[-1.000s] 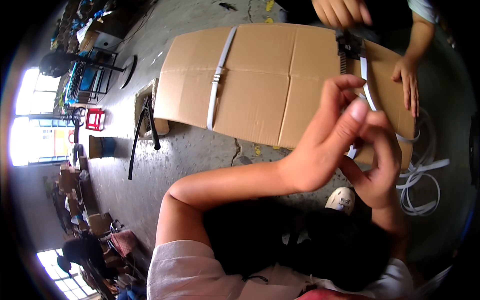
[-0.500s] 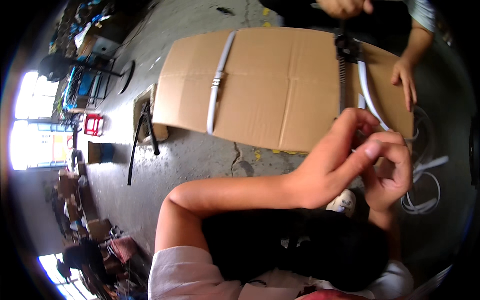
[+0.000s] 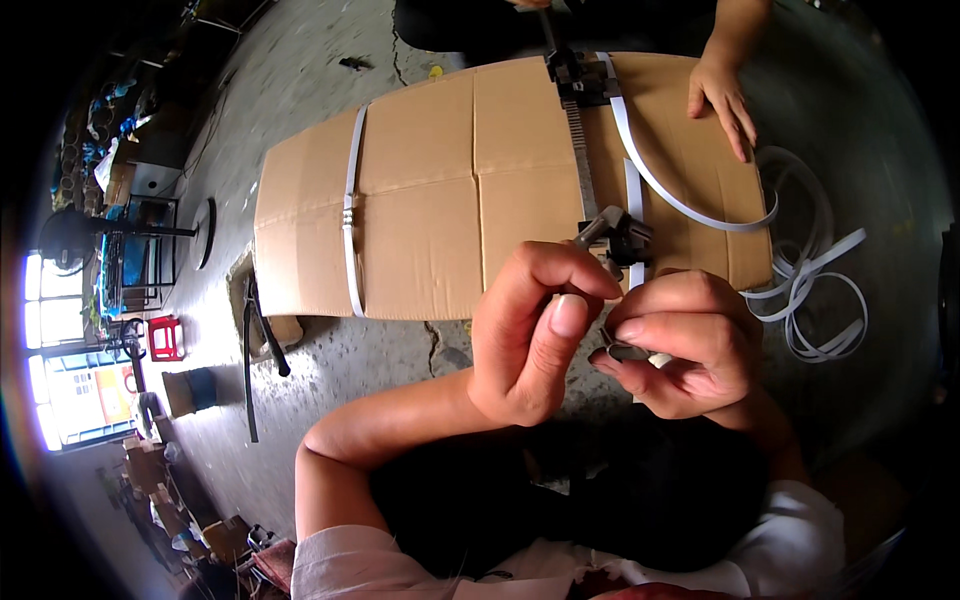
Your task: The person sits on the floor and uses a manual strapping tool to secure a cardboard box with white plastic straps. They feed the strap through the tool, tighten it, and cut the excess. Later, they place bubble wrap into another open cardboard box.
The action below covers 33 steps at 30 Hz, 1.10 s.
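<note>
My right hand (image 3: 695, 345) pinches a small metal strapping seal (image 3: 628, 352) between thumb and fingers; its hollow end shows. Beside it, my left hand (image 3: 530, 335) is closed, thumb against curled fingers; what it grips, if anything, is hidden. Both hands are in front of the near edge of a flat brown cardboard box (image 3: 420, 230). A strapping tensioner with a toothed bar (image 3: 578, 150) lies across the box, its metal lever (image 3: 603, 224) just beyond my left fingers. White plastic strap (image 3: 650, 180) curves from the tensioner's far end past the box's right side.
Another person's hand (image 3: 722, 100) lies flat on the box's right part. A fastened white strap (image 3: 350, 240) circles the left part. Loose strap coils (image 3: 815, 300) lie on the floor at right. At left stand a red stool (image 3: 165, 338) and a fan (image 3: 75, 240).
The view has shifted, so the box appears farther left. My hands have moved apart slightly, and the metal seal now shows in my right fingers. The tensioner's near end has come into sight.
</note>
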### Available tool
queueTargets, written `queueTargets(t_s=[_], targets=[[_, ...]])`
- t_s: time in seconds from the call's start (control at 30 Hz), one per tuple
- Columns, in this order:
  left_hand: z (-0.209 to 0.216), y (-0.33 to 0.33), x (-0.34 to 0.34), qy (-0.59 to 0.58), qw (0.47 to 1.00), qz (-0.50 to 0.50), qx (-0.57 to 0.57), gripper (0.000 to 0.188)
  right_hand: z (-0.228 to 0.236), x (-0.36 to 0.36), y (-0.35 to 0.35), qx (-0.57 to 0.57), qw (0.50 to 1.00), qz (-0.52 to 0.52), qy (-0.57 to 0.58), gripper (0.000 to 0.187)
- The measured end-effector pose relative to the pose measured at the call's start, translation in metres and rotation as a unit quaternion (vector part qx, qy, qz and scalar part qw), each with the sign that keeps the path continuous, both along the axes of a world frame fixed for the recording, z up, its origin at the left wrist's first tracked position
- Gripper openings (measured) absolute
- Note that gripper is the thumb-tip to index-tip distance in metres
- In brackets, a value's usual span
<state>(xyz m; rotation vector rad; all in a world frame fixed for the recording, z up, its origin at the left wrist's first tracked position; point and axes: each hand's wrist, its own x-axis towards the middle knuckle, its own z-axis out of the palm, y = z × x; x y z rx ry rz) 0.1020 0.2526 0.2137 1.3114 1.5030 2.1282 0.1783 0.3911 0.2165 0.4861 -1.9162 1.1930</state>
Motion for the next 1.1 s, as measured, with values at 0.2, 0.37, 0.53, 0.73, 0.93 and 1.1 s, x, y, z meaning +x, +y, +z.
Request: queueTargets(t_s=[0.2, 0.37, 0.53, 0.73, 0.93, 1.1], targets=[[0.004, 0.002, -0.003, 0.047, 0.998, 0.03, -0.025, 0.026, 0.003, -0.004, 0.002, 0.002, 1.0, -0.015, -0.009, 0.033], [0.001, 0.003, 0.0, 0.021, 0.999, 0.036, -0.011, 0.024, -0.006, -0.006, -0.001, -0.066, 0.997, 0.008, -0.038, 0.031], [-0.003, 0.006, -0.003, -0.005, 0.999, 0.032, -0.02, 0.027, -0.005, -0.003, -0.002, -0.329, 0.927, 0.104, -0.146, 0.033], [0.003, 0.007, -0.002, -0.03, 0.997, 0.019, -0.074, 0.028, 0.0, -0.003, 0.001, -0.366, 0.91, 0.129, -0.147, 0.032], [0.001, 0.007, -0.001, -0.039, 0.997, -0.044, -0.046, 0.03, 0.0, 0.0, 0.006, -0.333, 0.926, 0.125, -0.128, 0.029], [0.0, 0.005, 0.006, -0.074, 0.995, -0.05, -0.052, 0.031, 0.003, 0.005, 0.005, -0.371, 0.905, 0.142, -0.152, 0.028]])
